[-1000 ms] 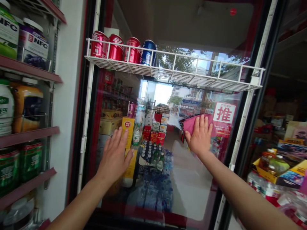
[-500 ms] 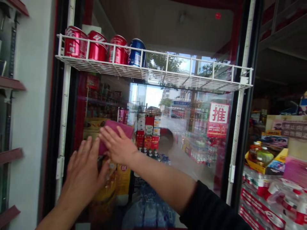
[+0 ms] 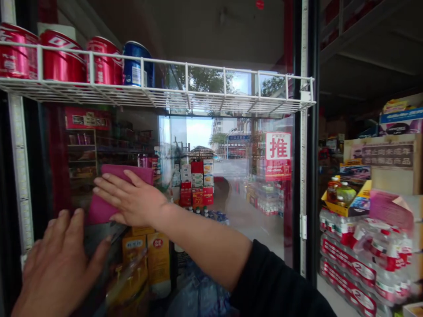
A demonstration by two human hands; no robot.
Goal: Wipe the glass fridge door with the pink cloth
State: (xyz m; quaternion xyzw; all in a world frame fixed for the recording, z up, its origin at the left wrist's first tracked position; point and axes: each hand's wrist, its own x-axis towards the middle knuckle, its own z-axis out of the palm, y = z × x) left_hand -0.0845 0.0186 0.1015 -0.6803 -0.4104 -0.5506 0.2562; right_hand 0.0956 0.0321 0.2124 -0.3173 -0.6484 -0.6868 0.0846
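Note:
My right hand (image 3: 132, 199) lies flat, fingers stretched out, pressing a pink cloth (image 3: 110, 196) against the glass door (image 3: 231, 193) of a drinks fridge, at the glass's left part. My left hand (image 3: 57, 264) rests flat on the same glass lower left, fingers apart, holding nothing. A white wire rack (image 3: 205, 99) hangs on the door above both hands, carrying three red cans (image 3: 62, 57) and a blue can (image 3: 137, 64) at its left end. A red-and-white sticker (image 3: 278, 147) sits on the glass to the right.
The door's black frame with a white strip (image 3: 303, 176) stands at right. Beyond it, shrink-wrapped packs of bottles (image 3: 360, 259) are stacked low, with a yellow box of bottles (image 3: 345, 198) and a sign board (image 3: 386, 156) above them.
My right hand swept the pink cloth from the glass's right side across to the left. My left hand slid down and left on the glass. The view shifted right.

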